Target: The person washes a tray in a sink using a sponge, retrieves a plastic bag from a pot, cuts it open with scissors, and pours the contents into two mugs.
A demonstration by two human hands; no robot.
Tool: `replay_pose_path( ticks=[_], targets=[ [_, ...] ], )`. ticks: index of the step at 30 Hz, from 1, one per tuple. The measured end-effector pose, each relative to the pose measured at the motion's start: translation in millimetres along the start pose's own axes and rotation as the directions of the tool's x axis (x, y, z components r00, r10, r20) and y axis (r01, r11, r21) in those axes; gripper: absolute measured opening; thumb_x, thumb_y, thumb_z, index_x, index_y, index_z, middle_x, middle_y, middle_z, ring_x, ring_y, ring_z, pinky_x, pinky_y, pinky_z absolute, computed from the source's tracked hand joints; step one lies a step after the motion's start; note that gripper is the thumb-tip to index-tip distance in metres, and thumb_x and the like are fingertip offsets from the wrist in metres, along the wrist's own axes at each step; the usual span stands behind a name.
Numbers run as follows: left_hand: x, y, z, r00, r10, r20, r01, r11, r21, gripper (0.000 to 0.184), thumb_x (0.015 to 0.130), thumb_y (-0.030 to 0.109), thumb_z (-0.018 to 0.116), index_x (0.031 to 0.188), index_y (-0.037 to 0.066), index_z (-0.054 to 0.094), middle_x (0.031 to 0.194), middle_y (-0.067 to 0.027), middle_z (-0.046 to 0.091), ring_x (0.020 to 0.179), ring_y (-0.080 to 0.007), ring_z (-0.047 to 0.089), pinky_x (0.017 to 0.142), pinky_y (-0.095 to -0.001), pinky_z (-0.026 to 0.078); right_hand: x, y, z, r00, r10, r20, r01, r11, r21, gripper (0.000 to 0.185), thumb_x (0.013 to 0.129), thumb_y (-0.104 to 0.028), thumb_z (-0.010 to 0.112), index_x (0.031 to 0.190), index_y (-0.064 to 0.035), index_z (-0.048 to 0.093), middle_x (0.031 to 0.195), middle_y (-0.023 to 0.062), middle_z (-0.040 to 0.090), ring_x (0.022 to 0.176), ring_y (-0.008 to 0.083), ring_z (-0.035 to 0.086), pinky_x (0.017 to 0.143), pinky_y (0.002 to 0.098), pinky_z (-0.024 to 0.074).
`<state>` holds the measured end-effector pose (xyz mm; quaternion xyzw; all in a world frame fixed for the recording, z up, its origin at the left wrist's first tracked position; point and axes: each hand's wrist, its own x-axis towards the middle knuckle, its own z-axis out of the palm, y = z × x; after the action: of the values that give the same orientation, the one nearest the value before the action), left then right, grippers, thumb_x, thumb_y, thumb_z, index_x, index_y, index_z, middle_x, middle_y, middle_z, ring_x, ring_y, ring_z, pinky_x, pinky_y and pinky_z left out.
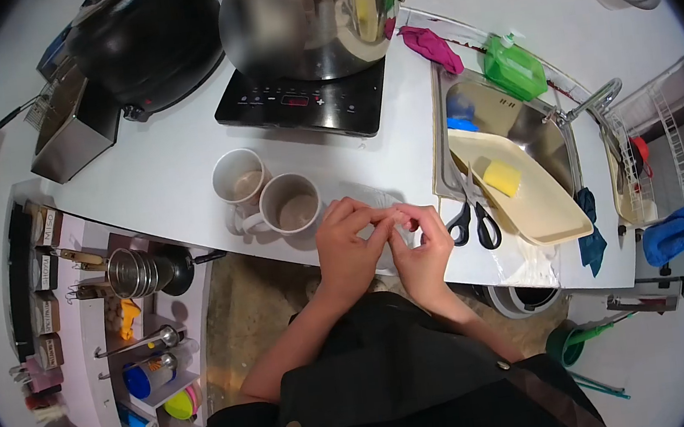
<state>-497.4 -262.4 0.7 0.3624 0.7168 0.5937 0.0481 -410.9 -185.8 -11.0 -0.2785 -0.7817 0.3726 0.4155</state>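
My left hand (349,246) and my right hand (422,246) meet at the counter's front edge, fingertips pinched together. Clear, crinkled plastic (367,197) shows behind and between them, and both hands appear closed on it. The fingers hide exactly where it is gripped. Close to my left hand stands a pale mug (290,203) with something brownish inside. A second pale mug (240,177) sits just behind it to the left, also with brownish contents. Black-handled scissors (474,214) lie to the right of my right hand, their blades against a cream tray.
A large steel pot (337,24) stands on a black induction cooker (300,107). The cream tray (553,219) with a yellow sponge (502,177) leans across the sink (548,135). A green soap bottle (513,67) is behind. Shelves (168,389) hold utensils at lower left.
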Motion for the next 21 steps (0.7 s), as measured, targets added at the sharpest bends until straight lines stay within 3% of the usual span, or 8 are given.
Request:
replay_pose_path(
  ticks=[6, 8, 11, 14, 17, 21],
  targets=[
    [1.4, -1.9, -3.9, 0.994, -0.093, 0.052, 0.096, 0.993, -0.063, 0.013, 0.071, 0.009, 0.074, 0.084, 0.009, 0.073, 0.073, -0.004, 0.057, 0.071, -0.0168, 0.051, 0.063, -0.0292, 0.041, 13.4, -3.0, -10.1, 0.992, 0.031, 0.122, -0.039, 0.997, 0.063, 0.007, 0.073, 0.005, 0.066, 0.077, -0.0007, 0.065, 0.069, 0.0087, 0.057, 0.062, 0.0174, 0.054, 0.056, 0.0266, 0.0436],
    [1.2, -3.4, -8.2, 0.993, -0.083, 0.081, 0.088, 0.995, -0.054, 0.018, 0.071, 0.008, 0.076, 0.088, 0.009, 0.074, 0.079, -0.0049, 0.059, 0.073, -0.0144, 0.052, 0.065, -0.027, 0.041, 18.2, -1.0, -16.3, 0.986, -0.017, 0.169, 0.004, 0.997, 0.079, 0.007, 0.074, 0.006, 0.065, 0.078, -0.0003, 0.065, 0.071, 0.009, 0.058, 0.063, 0.0172, 0.055, 0.056, 0.0263, 0.0436],
    [3.3, -1.8, -15.7, 0.996, 0.045, 0.079, -0.049, 0.997, 0.057, 0.022, 0.071, 0.009, 0.075, 0.093, 0.01, 0.072, 0.089, -0.0047, 0.06, 0.082, -0.0169, 0.054, 0.071, -0.0285, 0.043, 22.9, -0.5, -25.0, 0.974, -0.033, 0.223, 0.02, 0.998, 0.057, 0.008, 0.074, 0.007, 0.065, 0.079, 0.0007, 0.065, 0.074, 0.01, 0.06, 0.065, 0.0175, 0.058, 0.059, 0.0262, 0.0445],
    [8.0, 9.7, -16.9, 0.996, 0.085, 0.036, -0.089, 0.991, 0.099, 0.022, 0.072, 0.01, 0.075, 0.093, 0.01, 0.072, 0.096, -0.0055, 0.06, 0.09, -0.0201, 0.055, 0.076, -0.0307, 0.045, 26.0, -4.1, -29.6, 0.966, -0.033, 0.257, 0.022, 0.999, 0.046, 0.009, 0.073, 0.007, 0.064, 0.08, 0.0011, 0.065, 0.075, 0.0104, 0.061, 0.066, 0.018, 0.058, 0.061, 0.0261, 0.0449],
    [7.1, -1.6, -23.0, 0.973, 0.175, 0.15, -0.198, 0.967, 0.158, 0.023, 0.071, 0.009, 0.075, 0.094, 0.011, 0.071, 0.095, -0.006, 0.063, 0.089, -0.0228, 0.056, 0.076, -0.0324, 0.046, 29.2, -2.9, -34.4, 0.962, -0.047, 0.271, 0.032, 0.998, 0.059, 0.01, 0.073, 0.007, 0.064, 0.081, 0.0014, 0.065, 0.075, 0.0108, 0.061, 0.067, 0.0185, 0.058, 0.062, 0.0261, 0.0452],
    [0.3, -9.0, -22.0, 0.986, 0.075, 0.147, -0.089, 0.992, 0.093, 0.022, 0.072, 0.007, 0.073, 0.093, 0.009, 0.069, 0.091, -0.0068, 0.066, 0.087, -0.0236, 0.058, 0.075, -0.0328, 0.046, 30.3, 1.9, -43.0, 0.961, -0.065, 0.267, 0.045, 0.996, 0.082, 0.012, 0.073, 0.008, 0.064, 0.082, 0.0013, 0.067, 0.075, 0.0113, 0.062, 0.068, 0.0193, 0.059, 0.063, 0.0262, 0.0453]
  ],
)
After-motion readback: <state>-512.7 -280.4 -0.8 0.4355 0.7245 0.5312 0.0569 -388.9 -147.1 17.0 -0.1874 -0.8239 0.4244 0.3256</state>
